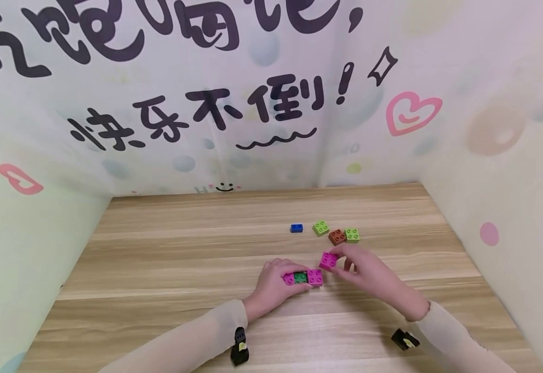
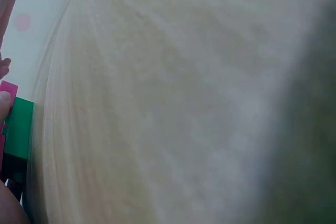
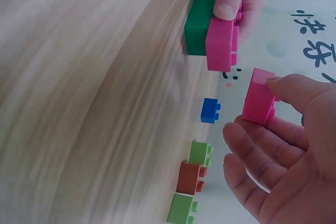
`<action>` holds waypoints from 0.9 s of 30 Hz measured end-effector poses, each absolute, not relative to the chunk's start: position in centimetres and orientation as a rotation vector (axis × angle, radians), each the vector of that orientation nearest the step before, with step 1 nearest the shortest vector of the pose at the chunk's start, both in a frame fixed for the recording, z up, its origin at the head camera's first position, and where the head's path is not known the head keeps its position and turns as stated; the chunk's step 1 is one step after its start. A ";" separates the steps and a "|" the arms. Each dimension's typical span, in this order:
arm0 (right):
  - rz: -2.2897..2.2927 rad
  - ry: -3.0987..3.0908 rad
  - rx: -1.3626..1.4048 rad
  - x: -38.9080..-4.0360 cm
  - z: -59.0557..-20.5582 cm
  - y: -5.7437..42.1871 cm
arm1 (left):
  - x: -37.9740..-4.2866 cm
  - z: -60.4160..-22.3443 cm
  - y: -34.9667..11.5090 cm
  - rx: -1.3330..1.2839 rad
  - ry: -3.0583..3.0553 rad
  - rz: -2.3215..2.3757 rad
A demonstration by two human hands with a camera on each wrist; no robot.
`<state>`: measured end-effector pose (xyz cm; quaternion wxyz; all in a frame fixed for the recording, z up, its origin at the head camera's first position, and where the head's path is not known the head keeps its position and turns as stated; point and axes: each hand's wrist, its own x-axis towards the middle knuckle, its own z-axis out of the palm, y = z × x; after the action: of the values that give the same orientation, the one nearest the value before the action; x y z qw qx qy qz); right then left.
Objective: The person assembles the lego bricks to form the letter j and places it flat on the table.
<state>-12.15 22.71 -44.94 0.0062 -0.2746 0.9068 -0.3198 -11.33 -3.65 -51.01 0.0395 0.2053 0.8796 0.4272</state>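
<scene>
My left hand point(image 1: 276, 282) grips a small assembly of toy building bricks low over the wooden table. It has a green brick point(image 1: 300, 277) in the middle with a pink brick point(image 1: 315, 277) on its right end and another pink one point(image 1: 289, 280) on its left. In the right wrist view the green brick point(image 3: 199, 24) sits below the pink brick point(image 3: 220, 44). Between thumb and fingertips, my right hand point(image 1: 369, 272) pinches a separate pink brick point(image 1: 328, 260), just apart from the assembly. The left wrist view catches only an edge of the green brick point(image 2: 19, 129).
Beyond the hands lie a small blue brick point(image 1: 296, 228), a lime brick point(image 1: 320, 228), a brown brick point(image 1: 337, 237) and a second lime brick point(image 1: 352, 235). White printed walls point(image 1: 271, 160) enclose the wooden table point(image 1: 169, 243) at the back and sides.
</scene>
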 end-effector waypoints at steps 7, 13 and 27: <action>-0.993 2.786 -0.926 -11.6 -44.5 22.3 | -11.3 -51.0 -3.7 0.631 2.701 1.298; -0.978 2.729 -0.944 -11.3 -44.5 22.1 | -11.3 -51.1 -3.7 0.641 2.707 1.306; -0.946 2.678 -0.955 -11.2 -44.9 21.8 | -11.4 -51.0 -3.8 0.644 2.698 1.313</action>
<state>-11.22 21.78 -44.87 0.0722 -0.3179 0.8914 -0.3149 -11.36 -3.81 -51.03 0.0363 0.2098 0.8786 0.4275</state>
